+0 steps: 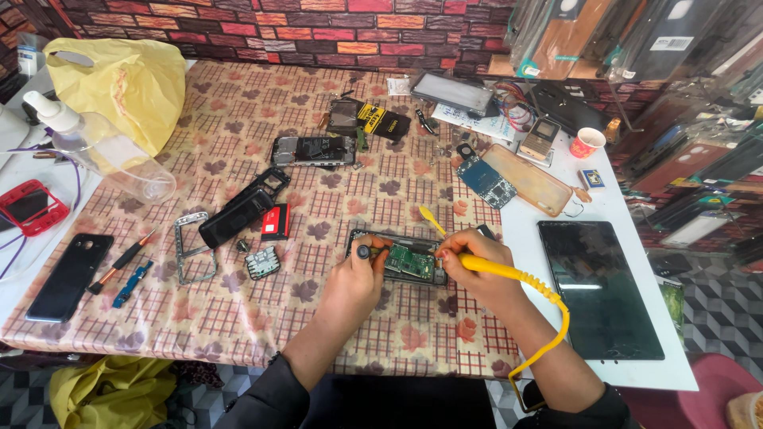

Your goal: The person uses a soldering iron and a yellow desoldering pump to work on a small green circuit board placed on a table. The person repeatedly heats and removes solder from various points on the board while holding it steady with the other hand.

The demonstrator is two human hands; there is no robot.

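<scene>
Lying on the patterned tablecloth [318, 318]: an opened phone [397, 258], green circuit board bared inside its frame. Far left of the phone, a yellow plastic bag [119, 79], contents hidden. Beside the bag, a clear spray bottle [103, 151] on its side, fill level hard to make out. Left hand [354, 278] gripping the phone's left end, thumb pressed on the edge. Right hand [477, 266] pinching a yellow soldering iron [485, 264]; tip hidden behind fingers. Right of the phone, a dark tablet [596, 290].
</scene>
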